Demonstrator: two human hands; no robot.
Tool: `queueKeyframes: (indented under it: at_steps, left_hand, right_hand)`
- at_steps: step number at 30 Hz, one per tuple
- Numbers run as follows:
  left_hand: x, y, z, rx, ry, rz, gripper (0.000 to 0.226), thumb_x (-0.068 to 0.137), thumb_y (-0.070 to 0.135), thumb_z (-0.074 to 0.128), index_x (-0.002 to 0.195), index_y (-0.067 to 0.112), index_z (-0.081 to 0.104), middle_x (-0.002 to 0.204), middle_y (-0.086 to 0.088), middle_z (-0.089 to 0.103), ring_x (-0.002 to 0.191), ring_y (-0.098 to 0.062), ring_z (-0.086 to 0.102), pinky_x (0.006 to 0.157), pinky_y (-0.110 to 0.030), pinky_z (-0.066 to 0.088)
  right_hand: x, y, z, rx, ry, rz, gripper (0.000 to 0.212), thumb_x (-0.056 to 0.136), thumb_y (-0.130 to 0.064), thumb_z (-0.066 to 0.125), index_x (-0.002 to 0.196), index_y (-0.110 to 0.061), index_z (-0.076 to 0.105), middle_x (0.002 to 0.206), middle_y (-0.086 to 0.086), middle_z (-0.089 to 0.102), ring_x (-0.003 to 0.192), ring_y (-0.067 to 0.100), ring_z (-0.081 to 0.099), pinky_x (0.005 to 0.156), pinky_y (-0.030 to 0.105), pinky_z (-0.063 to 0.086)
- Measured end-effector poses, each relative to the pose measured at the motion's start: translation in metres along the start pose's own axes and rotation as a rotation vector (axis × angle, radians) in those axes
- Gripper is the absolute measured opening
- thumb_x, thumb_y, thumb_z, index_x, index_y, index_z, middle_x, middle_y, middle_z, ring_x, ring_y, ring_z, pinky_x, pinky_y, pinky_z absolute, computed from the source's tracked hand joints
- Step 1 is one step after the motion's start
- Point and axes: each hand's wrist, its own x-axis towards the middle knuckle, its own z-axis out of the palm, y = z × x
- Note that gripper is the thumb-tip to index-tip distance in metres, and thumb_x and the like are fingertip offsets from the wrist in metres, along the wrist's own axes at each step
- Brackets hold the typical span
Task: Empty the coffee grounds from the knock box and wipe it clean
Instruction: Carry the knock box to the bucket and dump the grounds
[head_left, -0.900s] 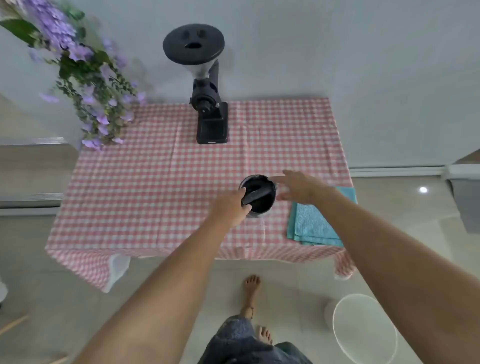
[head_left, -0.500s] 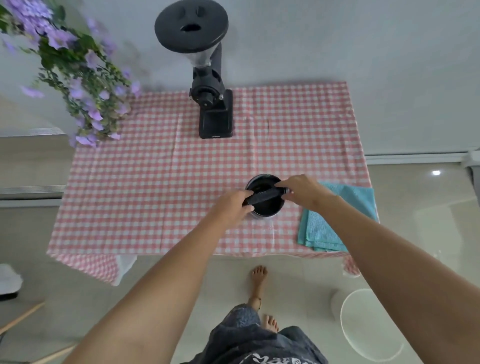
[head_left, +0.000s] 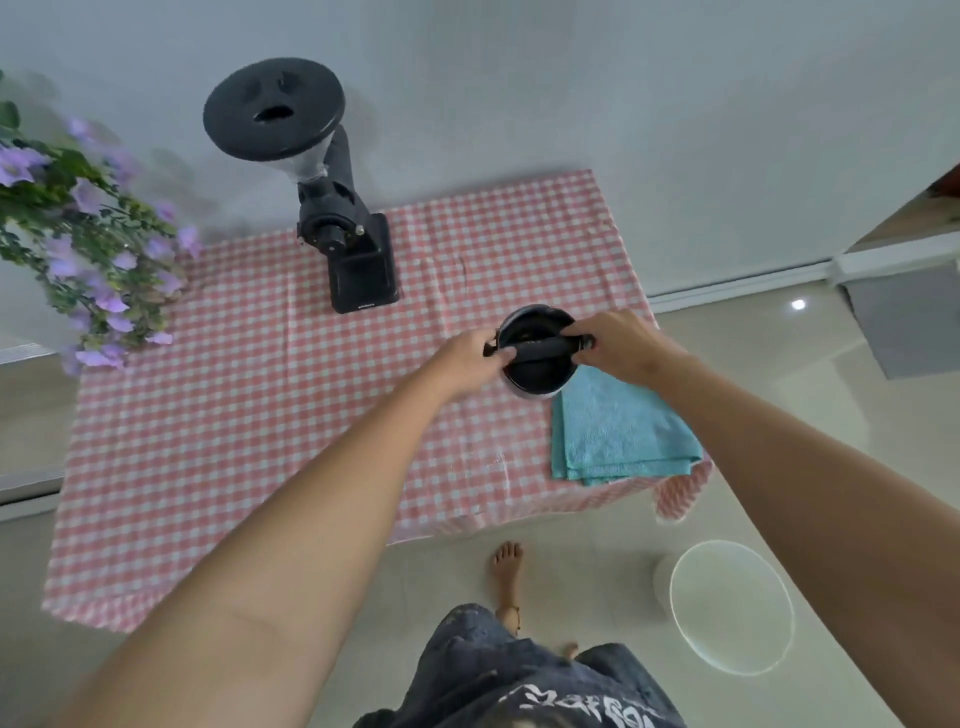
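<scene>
checked tablecloth (head_left: 218, 457), pale wall (head_left: 571, 78), tiled floor (head_left: 597, 545)

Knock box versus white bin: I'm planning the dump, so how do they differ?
The knock box is black, on the table, gripped by its bar by the left hand and right hand. The white bin is wider, on the floor, untouched. Both are round and open-topped.

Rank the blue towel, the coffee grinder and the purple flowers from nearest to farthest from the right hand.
From the right hand:
1. Blue towel, just below it on the table's right edge.
2. Coffee grinder, at the back, to the left.
3. Purple flowers, far left.
</scene>
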Motion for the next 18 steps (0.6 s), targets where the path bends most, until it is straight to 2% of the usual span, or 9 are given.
queueKeyframes:
  at_steps: [3, 6, 9, 11, 14, 18]
  left_hand:
    - [0.008, 0.033, 0.021, -0.34, -0.071, -0.111, 0.049, 0.11, 0.046, 0.045, 0.124, 0.003, 0.065, 0.114, -0.01, 0.067, 0.096, -0.022, 0.066, 0.097, -0.044, 0.056]
    - [0.015, 0.059, 0.05, -0.541, -0.161, -0.162, 0.039, 0.107, 0.047, 0.051, 0.113, 0.012, 0.066, 0.113, -0.009, 0.067, 0.108, -0.026, 0.063, 0.085, -0.036, 0.056]
    - [0.013, 0.087, 0.088, -0.552, -0.256, -0.153, 0.031, 0.103, 0.05, 0.057, 0.104, 0.02, 0.067, 0.104, 0.0, 0.067, 0.114, -0.023, 0.06, 0.096, -0.04, 0.053]
    - [0.005, 0.109, 0.116, -0.518, -0.319, -0.149, 0.034, 0.102, 0.054, 0.057, 0.111, 0.022, 0.065, 0.107, 0.003, 0.065, 0.116, -0.022, 0.058, 0.107, -0.044, 0.05]
    - [-0.013, 0.144, 0.166, -0.487, -0.435, -0.139, 0.049, 0.099, 0.062, 0.056, 0.123, 0.02, 0.062, 0.12, -0.004, 0.061, 0.118, -0.023, 0.058, 0.113, -0.046, 0.049]
    - [-0.037, 0.182, 0.24, -0.474, -0.599, -0.118, 0.063, 0.091, 0.068, 0.061, 0.124, 0.015, 0.069, 0.135, -0.016, 0.066, 0.126, -0.031, 0.063, 0.114, -0.046, 0.049]
  right_hand:
    - [-0.042, 0.021, -0.015, 0.006, 0.07, 0.042, 0.024, 0.089, -0.016, 0.065, 0.112, -0.02, 0.072, 0.086, 0.0, 0.065, 0.085, 0.025, 0.06, 0.072, 0.033, 0.041]
    - [-0.092, 0.044, -0.028, -0.005, 0.132, 0.091, 0.023, 0.088, -0.018, 0.065, 0.109, -0.019, 0.072, 0.086, 0.004, 0.068, 0.085, 0.028, 0.061, 0.074, 0.035, 0.044]
    - [-0.147, 0.071, -0.033, -0.002, 0.158, 0.167, 0.02, 0.087, -0.021, 0.065, 0.106, -0.019, 0.072, 0.084, 0.002, 0.066, 0.086, 0.029, 0.061, 0.076, 0.039, 0.048]
    - [-0.184, 0.089, -0.033, 0.011, 0.172, 0.224, 0.025, 0.089, -0.023, 0.065, 0.112, -0.02, 0.071, 0.09, 0.003, 0.069, 0.089, 0.028, 0.061, 0.079, 0.04, 0.049]
    - [-0.246, 0.12, -0.027, 0.049, 0.206, 0.306, 0.026, 0.089, -0.024, 0.064, 0.114, -0.023, 0.071, 0.084, -0.001, 0.066, 0.088, 0.028, 0.06, 0.082, 0.041, 0.05]
    - [-0.329, 0.158, -0.01, 0.127, 0.223, 0.417, 0.02, 0.089, -0.022, 0.061, 0.106, -0.019, 0.071, 0.083, 0.006, 0.068, 0.086, 0.029, 0.06, 0.083, 0.046, 0.051]
